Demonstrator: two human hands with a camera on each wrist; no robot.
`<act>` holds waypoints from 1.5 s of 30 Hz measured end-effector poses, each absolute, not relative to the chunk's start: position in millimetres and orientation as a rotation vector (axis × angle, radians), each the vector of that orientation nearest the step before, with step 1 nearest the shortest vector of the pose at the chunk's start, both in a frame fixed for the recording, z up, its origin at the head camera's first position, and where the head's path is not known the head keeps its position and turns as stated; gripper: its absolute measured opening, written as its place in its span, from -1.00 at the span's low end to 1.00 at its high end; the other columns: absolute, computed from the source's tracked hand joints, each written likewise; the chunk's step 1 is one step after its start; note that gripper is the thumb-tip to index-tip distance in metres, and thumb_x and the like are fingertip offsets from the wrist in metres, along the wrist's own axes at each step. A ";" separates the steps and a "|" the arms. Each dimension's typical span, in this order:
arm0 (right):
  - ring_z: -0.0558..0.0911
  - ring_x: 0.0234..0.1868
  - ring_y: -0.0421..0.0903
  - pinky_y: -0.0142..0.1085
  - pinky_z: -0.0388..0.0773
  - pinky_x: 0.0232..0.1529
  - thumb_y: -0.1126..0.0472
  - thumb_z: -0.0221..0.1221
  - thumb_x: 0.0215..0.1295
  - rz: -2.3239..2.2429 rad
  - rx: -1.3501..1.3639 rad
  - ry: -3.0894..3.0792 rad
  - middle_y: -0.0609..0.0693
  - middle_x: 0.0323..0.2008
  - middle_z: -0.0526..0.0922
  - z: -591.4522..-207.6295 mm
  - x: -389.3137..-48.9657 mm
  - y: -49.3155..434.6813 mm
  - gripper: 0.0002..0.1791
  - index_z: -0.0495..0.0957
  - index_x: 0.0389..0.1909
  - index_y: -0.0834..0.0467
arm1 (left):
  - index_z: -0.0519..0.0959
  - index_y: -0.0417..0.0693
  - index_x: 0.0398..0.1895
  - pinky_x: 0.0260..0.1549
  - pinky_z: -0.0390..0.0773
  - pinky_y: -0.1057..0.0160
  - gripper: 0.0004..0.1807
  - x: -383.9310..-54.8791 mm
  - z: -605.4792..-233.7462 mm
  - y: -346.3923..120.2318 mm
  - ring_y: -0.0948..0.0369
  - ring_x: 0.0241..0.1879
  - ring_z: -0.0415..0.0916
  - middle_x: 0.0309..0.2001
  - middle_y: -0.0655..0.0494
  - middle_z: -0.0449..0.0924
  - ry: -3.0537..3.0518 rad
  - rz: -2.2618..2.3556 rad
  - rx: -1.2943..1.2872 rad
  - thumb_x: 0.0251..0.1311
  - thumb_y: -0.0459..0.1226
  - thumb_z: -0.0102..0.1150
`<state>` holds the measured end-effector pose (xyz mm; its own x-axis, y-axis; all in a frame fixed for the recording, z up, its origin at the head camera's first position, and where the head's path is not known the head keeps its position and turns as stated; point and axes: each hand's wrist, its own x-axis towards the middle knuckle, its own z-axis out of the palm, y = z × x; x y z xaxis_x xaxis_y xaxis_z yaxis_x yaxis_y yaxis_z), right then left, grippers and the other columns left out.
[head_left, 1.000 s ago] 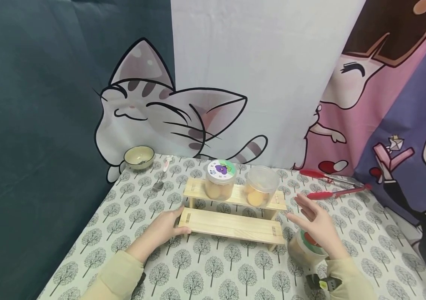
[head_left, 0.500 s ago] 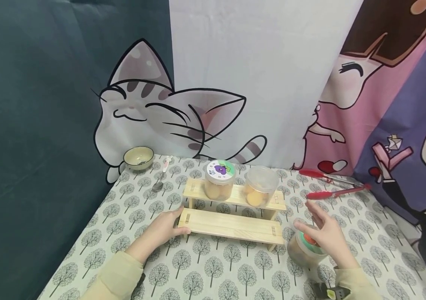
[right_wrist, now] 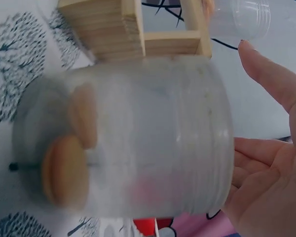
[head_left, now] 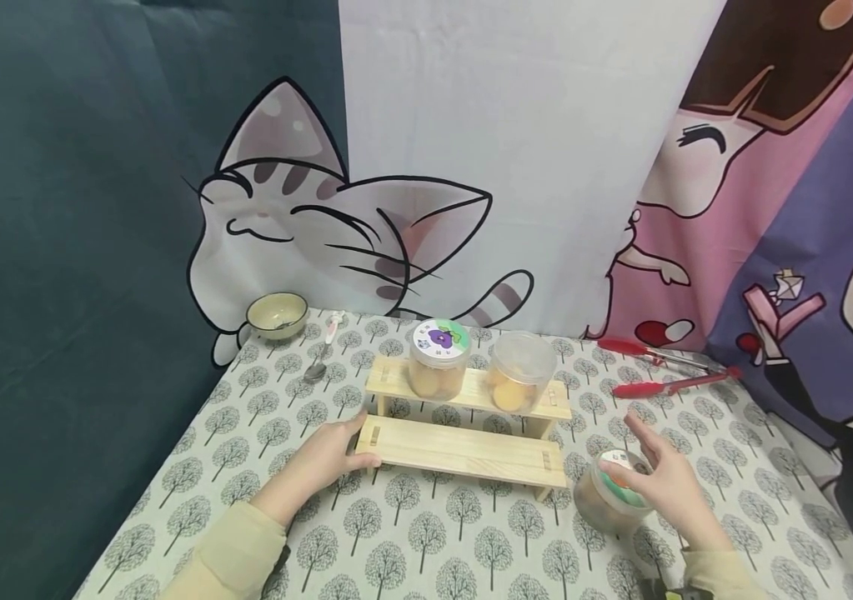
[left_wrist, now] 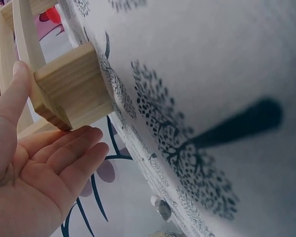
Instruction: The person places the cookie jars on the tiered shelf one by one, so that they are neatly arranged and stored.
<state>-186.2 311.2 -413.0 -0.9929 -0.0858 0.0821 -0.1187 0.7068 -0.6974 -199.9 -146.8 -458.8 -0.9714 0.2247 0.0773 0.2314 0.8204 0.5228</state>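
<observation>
A small two-step wooden stand point(head_left: 464, 450) is in the middle of the table. My left hand point(head_left: 330, 454) grips the left end of its lower step, thumb at the front edge; the left wrist view shows the fingers point(left_wrist: 76, 148) reaching behind the wood. My right hand point(head_left: 669, 483) is spread beside a clear plastic jar point(head_left: 606, 504) on the table right of the stand, its thumb over the green-and-white lid. In the right wrist view round yellow-brown biscuits point(right_wrist: 66, 170) lie in this jar. On the upper step stand a jar with a grape-patterned lid point(head_left: 439, 340) and a plain clear jar point(head_left: 519, 375).
A cream bowl point(head_left: 276, 317) stands at the back left, with a spoon point(head_left: 317, 367) lying right of it. Red-tipped tongs point(head_left: 674, 387) lie spread at the back right. The tree-print cloth point(head_left: 426, 533) covers the table, and printed curtains hang behind it.
My right hand has moved right and down, from beside the stand's right end to over the right-hand jar. The left hand, stand and jars stay in place.
</observation>
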 end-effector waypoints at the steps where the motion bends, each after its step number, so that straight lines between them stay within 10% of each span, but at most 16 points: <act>1: 0.18 0.32 0.40 -0.49 0.24 0.30 -0.07 0.35 0.09 1.159 0.151 -2.877 0.28 0.42 0.08 -414.2 -185.5 312.8 0.05 -0.03 0.47 0.17 | 0.28 -0.40 0.30 0.16 0.45 -0.05 -0.04 -200.0 -458.8 -146.9 -0.17 0.14 0.45 0.19 -0.29 0.43 -2.986 -0.859 -0.374 -0.08 0.03 0.39; 5: 0.17 0.30 0.46 0.27 0.19 0.25 -0.12 0.35 0.07 1.110 0.090 -2.925 0.33 0.42 0.06 -418.2 -183.5 317.7 0.09 -0.05 0.48 0.18 | 0.28 -0.39 0.30 0.16 0.45 -0.05 -0.04 -200.9 -458.3 -147.4 -0.17 0.13 0.45 0.19 -0.29 0.44 -2.985 -0.851 -0.378 -0.08 0.02 0.39; 20: 0.12 0.38 0.34 0.18 0.17 0.28 -0.16 0.33 0.07 1.156 0.007 -2.995 0.34 0.42 0.05 -427.9 -179.2 322.2 0.12 -0.06 0.47 0.23 | 0.26 -0.37 0.31 0.18 0.42 -0.05 -0.04 -200.1 -457.6 -147.8 -0.17 0.15 0.43 0.21 -0.28 0.42 -3.005 -0.863 -0.358 -0.08 0.00 0.40; 23: 0.10 0.39 0.32 -0.34 0.20 0.37 -0.18 0.33 0.06 1.170 -0.001 -3.001 0.31 0.43 0.05 -429.5 -177.1 322.2 0.11 -0.06 0.48 0.19 | 0.26 -0.36 0.32 0.19 0.42 -0.05 -0.03 -199.9 -458.5 -148.7 -0.16 0.17 0.42 0.22 -0.27 0.41 -3.003 -0.866 -0.351 -0.09 0.00 0.41; 27: 0.08 0.39 0.35 -0.29 0.18 0.38 -0.13 0.35 0.05 1.182 -0.001 -2.993 0.35 0.42 0.05 -431.4 -173.0 324.4 0.10 -0.04 0.48 0.19 | 0.26 -0.37 0.32 0.19 0.42 -0.05 -0.04 -200.7 -459.1 -148.2 -0.16 0.16 0.42 0.21 -0.28 0.41 -2.995 -0.857 -0.364 -0.08 0.01 0.40; 30: 0.09 0.35 0.42 0.30 0.16 0.24 -0.09 0.36 0.06 1.160 -0.001 -3.011 0.43 0.39 0.05 -432.4 -169.5 326.4 0.09 -0.03 0.47 0.23 | 0.27 -0.38 0.31 0.19 0.42 -0.05 -0.04 -200.9 -459.0 -147.4 -0.17 0.15 0.43 0.20 -0.29 0.42 -2.995 -0.852 -0.370 -0.07 0.01 0.40; 45: 0.32 0.23 0.36 0.21 0.37 0.12 -0.13 0.40 -0.02 1.137 -0.126 -3.069 0.50 0.30 0.18 -434.1 -161.2 324.8 0.21 -0.13 0.49 0.19 | 0.27 -0.38 0.31 0.18 0.42 -0.06 -0.05 -200.1 -458.2 -147.4 -0.17 0.15 0.43 0.21 -0.29 0.41 -2.994 -0.853 -0.368 -0.07 0.01 0.39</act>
